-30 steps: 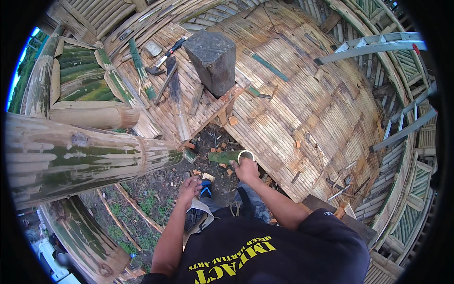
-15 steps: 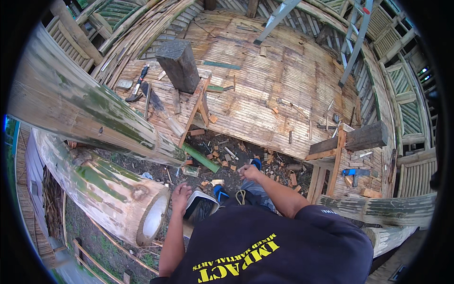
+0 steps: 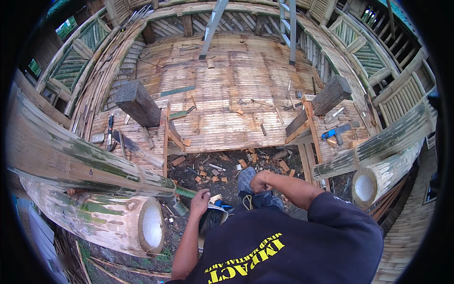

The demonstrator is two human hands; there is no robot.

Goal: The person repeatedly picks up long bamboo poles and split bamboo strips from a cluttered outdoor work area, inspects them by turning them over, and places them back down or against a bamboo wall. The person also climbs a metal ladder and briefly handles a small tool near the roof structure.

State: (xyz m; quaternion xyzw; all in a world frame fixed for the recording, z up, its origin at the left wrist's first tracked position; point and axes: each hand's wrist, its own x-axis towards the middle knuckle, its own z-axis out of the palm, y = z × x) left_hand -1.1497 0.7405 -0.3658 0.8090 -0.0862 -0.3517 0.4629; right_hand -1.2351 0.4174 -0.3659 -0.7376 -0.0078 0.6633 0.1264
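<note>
My left hand (image 3: 201,200) hangs with its fingers curled in, above the rim of a white container (image 3: 227,216) holding dark, thin pieces too small to name. Any object inside those fingers is hidden. Over my raised leg in patterned grey trousers (image 3: 246,179), my right hand (image 3: 259,181) is closed, and I cannot see what it holds, if anything. A green bamboo strip (image 3: 185,191) lies just beyond my left hand. Wood offcuts (image 3: 215,179) are scattered on the dark soil in front of me.
Thick bamboo poles (image 3: 94,156) flank me on the left, others (image 3: 378,146) on the right. Ahead is a slatted bamboo floor (image 3: 217,109) with a ladder (image 3: 215,28). Dark posts (image 3: 137,102) stand on both sides. A hammer (image 3: 110,132) and a blue-handled tool (image 3: 336,131) rest there.
The view has turned to the right, bringing the right-hand bamboo poles into sight. My leg has come up beneath my right hand. My left hand stays near the container.
</note>
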